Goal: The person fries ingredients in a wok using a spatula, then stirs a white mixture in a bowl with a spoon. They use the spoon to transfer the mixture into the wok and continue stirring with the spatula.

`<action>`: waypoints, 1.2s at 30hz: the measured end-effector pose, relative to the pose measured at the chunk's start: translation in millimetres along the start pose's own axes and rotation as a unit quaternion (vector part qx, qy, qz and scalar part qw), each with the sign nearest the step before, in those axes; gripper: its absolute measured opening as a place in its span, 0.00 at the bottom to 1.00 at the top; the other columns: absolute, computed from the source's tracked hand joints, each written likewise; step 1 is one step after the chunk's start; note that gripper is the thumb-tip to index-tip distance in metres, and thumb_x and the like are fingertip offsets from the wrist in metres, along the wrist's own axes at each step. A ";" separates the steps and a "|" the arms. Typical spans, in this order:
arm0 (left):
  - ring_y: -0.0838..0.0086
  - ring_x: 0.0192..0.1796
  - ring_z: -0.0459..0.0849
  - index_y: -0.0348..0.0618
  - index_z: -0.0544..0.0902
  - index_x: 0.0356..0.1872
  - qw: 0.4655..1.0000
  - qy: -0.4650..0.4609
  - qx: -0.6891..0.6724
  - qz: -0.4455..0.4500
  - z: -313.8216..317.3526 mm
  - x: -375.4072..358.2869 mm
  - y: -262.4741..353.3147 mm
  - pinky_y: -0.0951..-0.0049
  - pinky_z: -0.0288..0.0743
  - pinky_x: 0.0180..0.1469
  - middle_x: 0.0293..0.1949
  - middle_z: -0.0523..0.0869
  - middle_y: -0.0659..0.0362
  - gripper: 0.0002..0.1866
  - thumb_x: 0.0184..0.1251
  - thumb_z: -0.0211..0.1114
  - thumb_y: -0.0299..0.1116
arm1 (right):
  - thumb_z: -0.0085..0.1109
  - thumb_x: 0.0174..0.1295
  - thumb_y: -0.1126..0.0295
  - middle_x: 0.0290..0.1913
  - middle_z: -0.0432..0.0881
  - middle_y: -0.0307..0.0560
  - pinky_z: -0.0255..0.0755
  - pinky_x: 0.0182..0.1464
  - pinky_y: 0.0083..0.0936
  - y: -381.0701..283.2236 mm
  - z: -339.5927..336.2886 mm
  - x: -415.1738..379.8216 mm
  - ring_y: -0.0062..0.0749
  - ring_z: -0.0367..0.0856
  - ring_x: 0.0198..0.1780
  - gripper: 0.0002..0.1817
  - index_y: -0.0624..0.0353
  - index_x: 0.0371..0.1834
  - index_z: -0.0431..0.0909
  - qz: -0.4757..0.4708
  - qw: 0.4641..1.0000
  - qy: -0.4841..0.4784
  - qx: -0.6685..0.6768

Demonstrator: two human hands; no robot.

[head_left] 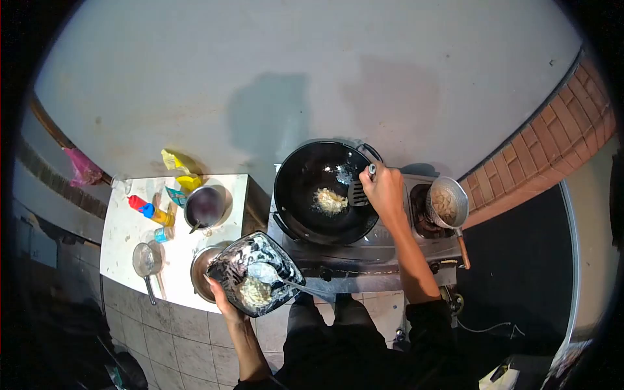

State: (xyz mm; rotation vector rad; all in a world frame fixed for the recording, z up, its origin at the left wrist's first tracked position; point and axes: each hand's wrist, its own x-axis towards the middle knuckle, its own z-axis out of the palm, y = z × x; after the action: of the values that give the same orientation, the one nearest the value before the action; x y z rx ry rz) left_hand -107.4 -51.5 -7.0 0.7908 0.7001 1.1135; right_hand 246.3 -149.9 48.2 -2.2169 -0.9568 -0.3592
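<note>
My left hand (pixel 226 305) grips the rim of a black square bowl (pixel 294 262), tilted beside the stove. Inside the bowl lie a lump of pale batter (pixel 255 292) and a spoon (pixel 262 272), whose handle sticks out over the right rim. White batter smears coat its walls. My right hand (pixel 386 190) is closed around the handle of a slotted spatula (pixel 357 194), its blade down in the black wok (pixel 299 214). Right at the blade's left edge, a pale clump of frying batter (pixel 330 201) sits in oil at the wok's middle.
Right of the wok, a saucepan (pixel 448 203) with food pieces stands on the other burner. The white table (pixel 123 253) at left holds a metal pot (pixel 205 207), a metal bowl (pixel 199 268), a strainer (pixel 147 261), a red bottle (pixel 136 203) and a yellow bottle (pixel 160 216).
</note>
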 end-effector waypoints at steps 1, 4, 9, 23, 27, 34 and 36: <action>0.61 0.59 0.76 0.37 0.63 0.66 0.999 0.010 0.034 -0.001 -3.5 4.5 2.8 0.60 0.73 0.59 0.60 0.73 0.50 0.31 0.76 0.42 0.54 | 0.65 0.52 0.70 0.22 0.79 0.61 0.72 0.30 0.44 -0.4 2.4 -0.5 0.58 0.80 0.27 0.11 0.67 0.26 0.76 0.004 1.000 -0.011 -0.011; 0.61 0.59 0.76 0.37 0.62 0.66 0.999 0.001 0.033 -0.003 -8.7 18.1 5.9 0.60 0.73 0.59 0.60 0.72 0.50 0.32 0.76 0.42 0.55 | 0.65 0.54 0.67 0.23 0.80 0.62 0.73 0.32 0.46 -10.1 1.1 -2.7 0.59 0.80 0.28 0.12 0.67 0.29 0.77 0.016 0.997 -0.039 -0.059; 0.62 0.58 0.77 0.35 0.64 0.65 0.999 -0.003 0.028 -0.024 -5.9 24.5 12.1 0.63 0.74 0.57 0.59 0.74 0.50 0.33 0.75 0.43 0.55 | 0.65 0.54 0.67 0.23 0.79 0.64 0.73 0.32 0.45 -16.4 5.5 -5.8 0.59 0.80 0.29 0.12 0.68 0.29 0.77 0.010 0.993 -0.061 -0.102; 0.67 0.53 0.79 0.35 0.68 0.61 0.996 -0.069 0.041 -0.047 0.4 38.2 14.0 0.67 0.75 0.53 0.54 0.77 0.53 0.30 0.76 0.44 0.54 | 0.64 0.54 0.68 0.23 0.79 0.64 0.73 0.34 0.48 -3.3 12.1 -16.8 0.62 0.79 0.29 0.12 0.69 0.26 0.77 0.075 0.996 -0.001 -0.051; 0.66 0.54 0.78 0.35 0.65 0.63 0.996 -0.074 0.034 -0.046 -4.6 42.0 10.2 0.65 0.74 0.54 0.56 0.75 0.52 0.31 0.75 0.45 0.54 | 0.63 0.54 0.69 0.22 0.78 0.64 0.72 0.32 0.46 -3.4 16.6 -26.6 0.62 0.78 0.28 0.11 0.68 0.25 0.77 0.050 0.998 0.002 -0.026; 0.63 0.57 0.76 0.35 0.63 0.65 0.997 -0.058 0.016 -0.049 -3.6 41.0 14.6 0.63 0.73 0.58 0.59 0.73 0.51 0.32 0.75 0.45 0.54 | 0.63 0.55 0.70 0.23 0.78 0.64 0.72 0.32 0.42 -1.2 16.7 -37.3 0.59 0.80 0.29 0.12 0.68 0.21 0.76 0.091 0.995 0.031 0.016; 0.63 0.58 0.76 0.35 0.62 0.65 0.997 -0.063 0.029 -0.037 -13.4 43.3 10.3 0.63 0.72 0.59 0.59 0.72 0.51 0.32 0.75 0.45 0.54 | 0.63 0.55 0.71 0.21 0.77 0.62 0.72 0.31 0.41 -3.7 16.9 -42.2 0.57 0.79 0.27 0.13 0.69 0.20 0.75 0.113 0.991 0.049 0.043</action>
State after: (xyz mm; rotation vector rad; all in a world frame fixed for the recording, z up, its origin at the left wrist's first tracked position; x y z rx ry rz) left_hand -110.8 -5.2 -9.8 0.8694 0.6529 0.9712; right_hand 214.1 -159.0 17.1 -2.1802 -0.6482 -0.3126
